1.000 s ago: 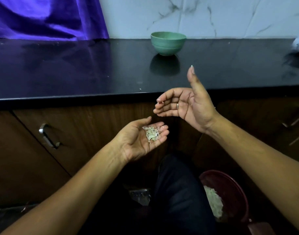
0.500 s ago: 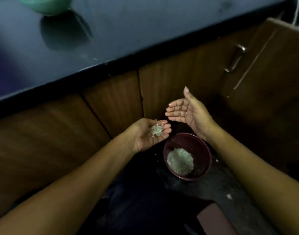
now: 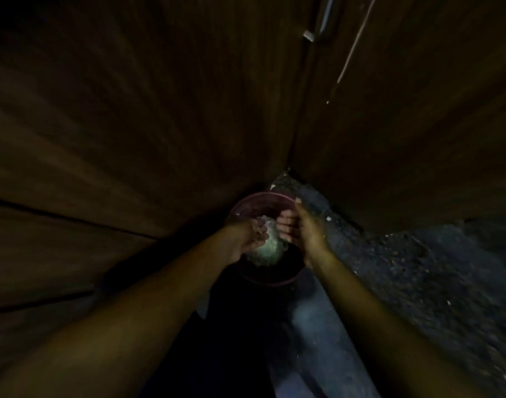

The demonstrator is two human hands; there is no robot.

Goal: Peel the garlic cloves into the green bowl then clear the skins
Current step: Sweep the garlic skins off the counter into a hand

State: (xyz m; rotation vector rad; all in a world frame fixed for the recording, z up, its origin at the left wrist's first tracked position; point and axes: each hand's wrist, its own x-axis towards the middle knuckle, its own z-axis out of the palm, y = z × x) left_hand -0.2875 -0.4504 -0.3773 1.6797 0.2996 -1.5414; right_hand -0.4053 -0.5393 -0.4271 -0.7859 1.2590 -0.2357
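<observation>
I am looking down into a dark corner at a maroon bin on the floor. My left hand is over the bin, tilted toward it, with pale garlic skins at its fingers. My right hand hovers just to the right over the bin's rim, fingers loosely bent toward the left hand, holding nothing. A pale heap of waste lies inside the bin below both hands. The green bowl and the counter are out of view.
Brown wooden cabinet doors rise on the left and behind, and another door on the right meets them in a corner. Rough dark floor with small white flecks spreads to the right. My dark trouser leg fills the bottom middle.
My view has swung down from the counter to the bin. Both hands have dropped from in front of the cabinet to just above the bin, and the left palm has tipped toward it.
</observation>
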